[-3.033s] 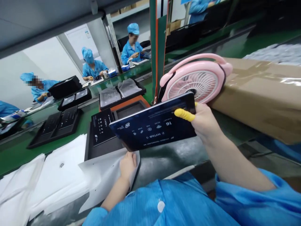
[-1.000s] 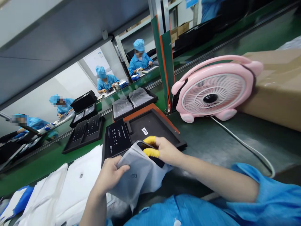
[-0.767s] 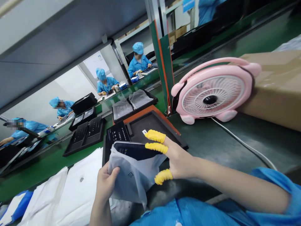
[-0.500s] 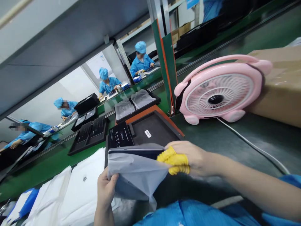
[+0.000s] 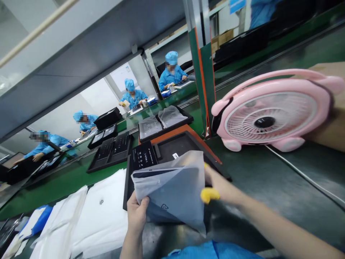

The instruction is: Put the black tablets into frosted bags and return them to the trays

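Note:
My left hand (image 5: 137,212) is closed on the lower left corner of a frosted plastic bag (image 5: 175,201), thumb in front and fingers behind. Inside the bag lies a flat dark tablet (image 5: 159,173), its long edge showing near the top. At the bag's right end is my right hand (image 5: 215,183), with yellow finger cots. One covered finger lies against the front side, while the others are hidden behind the plastic. Just beyond the bag, a black tray (image 5: 185,144) holds a black panel with white print (image 5: 144,158) in its left part.
White bags (image 5: 105,208) lie stacked at left, beside a blue-and-white packet (image 5: 40,221). A pink fan (image 5: 269,111) stands at right, its white cord (image 5: 299,171) crossing the bench. More trays (image 5: 110,151) sit on the green line, with a post (image 5: 201,79) behind. Several co-workers (image 5: 172,73) sit opposite.
My right hand has moved slightly right and behind the bag's end. The bag has spread flatter and covers more of the tablet. The whole view has shifted a little.

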A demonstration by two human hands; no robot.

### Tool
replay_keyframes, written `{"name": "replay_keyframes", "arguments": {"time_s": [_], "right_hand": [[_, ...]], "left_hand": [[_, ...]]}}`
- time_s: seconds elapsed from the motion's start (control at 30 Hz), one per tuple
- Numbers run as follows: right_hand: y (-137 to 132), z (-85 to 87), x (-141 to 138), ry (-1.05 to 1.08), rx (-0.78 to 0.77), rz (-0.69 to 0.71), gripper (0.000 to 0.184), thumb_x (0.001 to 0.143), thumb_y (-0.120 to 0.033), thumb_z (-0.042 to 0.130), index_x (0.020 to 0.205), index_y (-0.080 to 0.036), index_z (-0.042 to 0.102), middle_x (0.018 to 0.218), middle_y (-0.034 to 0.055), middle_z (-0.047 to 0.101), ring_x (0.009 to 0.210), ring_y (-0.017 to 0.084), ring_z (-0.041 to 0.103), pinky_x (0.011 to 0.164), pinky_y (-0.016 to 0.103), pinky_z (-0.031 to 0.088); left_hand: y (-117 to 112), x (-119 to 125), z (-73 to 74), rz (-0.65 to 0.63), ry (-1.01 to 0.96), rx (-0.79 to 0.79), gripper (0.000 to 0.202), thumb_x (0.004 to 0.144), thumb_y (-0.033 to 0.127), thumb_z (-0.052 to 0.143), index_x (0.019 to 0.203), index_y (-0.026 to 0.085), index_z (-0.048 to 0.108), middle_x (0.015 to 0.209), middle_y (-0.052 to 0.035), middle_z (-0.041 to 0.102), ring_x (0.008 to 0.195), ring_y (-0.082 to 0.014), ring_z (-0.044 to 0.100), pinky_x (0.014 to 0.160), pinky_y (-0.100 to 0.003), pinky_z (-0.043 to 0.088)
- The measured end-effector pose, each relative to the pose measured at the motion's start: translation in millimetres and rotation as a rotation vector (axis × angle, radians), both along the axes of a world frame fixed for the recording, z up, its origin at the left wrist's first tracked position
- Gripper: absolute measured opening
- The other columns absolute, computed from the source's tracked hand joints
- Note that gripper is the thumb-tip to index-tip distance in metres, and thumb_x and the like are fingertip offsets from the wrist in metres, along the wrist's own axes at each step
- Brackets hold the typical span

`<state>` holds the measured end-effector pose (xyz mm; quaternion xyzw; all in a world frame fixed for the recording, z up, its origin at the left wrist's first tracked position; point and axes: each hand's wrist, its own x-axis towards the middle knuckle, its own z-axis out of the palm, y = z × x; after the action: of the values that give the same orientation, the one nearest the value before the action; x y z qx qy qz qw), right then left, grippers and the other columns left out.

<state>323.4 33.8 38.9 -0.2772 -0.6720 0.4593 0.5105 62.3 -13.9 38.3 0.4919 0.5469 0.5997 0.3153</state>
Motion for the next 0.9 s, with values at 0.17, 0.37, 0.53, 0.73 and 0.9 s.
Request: {"name": "replay_keyframes", "arguments": {"time_s": [0.17,0.37,0.53,0.73,0.9], "right_hand": [[-14.0,-21.3,-39.0,0.023,-0.304,0.201,0.046,0.065,-0.062,0.058,0.067,-0.016,0.063,0.070,0.0071,0.066,0.068,0.020,0.062,0.066,0.031,0.052],[-8.4,-4.5,-51.7,-0.040,-0.197,0.142,0.037,0.063,-0.053,0.064,0.063,-0.016,0.067,0.065,0.0044,0.066,0.066,0.019,0.061,0.063,0.028,0.050],[17.5,19.3,-53.8,0.040,-0.379,-0.053,0.037,0.047,-0.044,0.077,0.068,-0.015,0.069,0.067,0.0038,0.068,0.066,0.021,0.062,0.063,0.029,0.051],[101.7,41.7,-30.2,0.024,-0.558,-0.349,0.016,0.061,-0.028,0.070,0.074,-0.019,0.066,0.070,0.0037,0.069,0.073,0.020,0.065,0.066,0.029,0.052],[151.6,10.8,-18.4,-0.265,-0.501,-0.491,0.012,0.067,-0.021,0.062,0.056,-0.016,0.058,0.053,0.0065,0.063,0.059,0.021,0.063,0.058,0.032,0.051]], "left_hand": [[2.3,8.3,18.4,0.034,-0.108,0.177,0.043,0.064,0.057,0.063,0.074,0.015,0.064,0.064,-0.0030,0.063,0.060,-0.0141,0.056,0.058,-0.023,0.045],[10.1,8.9,53.3,0.299,-0.166,0.301,0.032,0.068,0.046,0.064,0.065,0.015,0.061,0.061,-0.0004,0.061,0.059,-0.0113,0.055,0.058,-0.022,0.043],[49.7,-6.9,82.5,0.364,-0.133,0.392,0.026,0.068,0.040,0.063,0.069,0.015,0.060,0.065,-0.0004,0.062,0.064,-0.0107,0.057,0.064,-0.022,0.043],[86.6,-81.3,69.2,0.270,-0.053,0.228,0.029,0.072,0.039,0.056,0.093,0.018,0.055,0.095,-0.0080,0.066,0.085,-0.0154,0.062,0.074,-0.027,0.045],[64.4,-160.1,-16.5,0.306,0.477,-0.409,0.012,0.068,0.028,0.056,0.074,0.018,0.056,0.079,-0.0070,0.066,0.077,-0.0216,0.063,0.075,-0.033,0.044]]}}
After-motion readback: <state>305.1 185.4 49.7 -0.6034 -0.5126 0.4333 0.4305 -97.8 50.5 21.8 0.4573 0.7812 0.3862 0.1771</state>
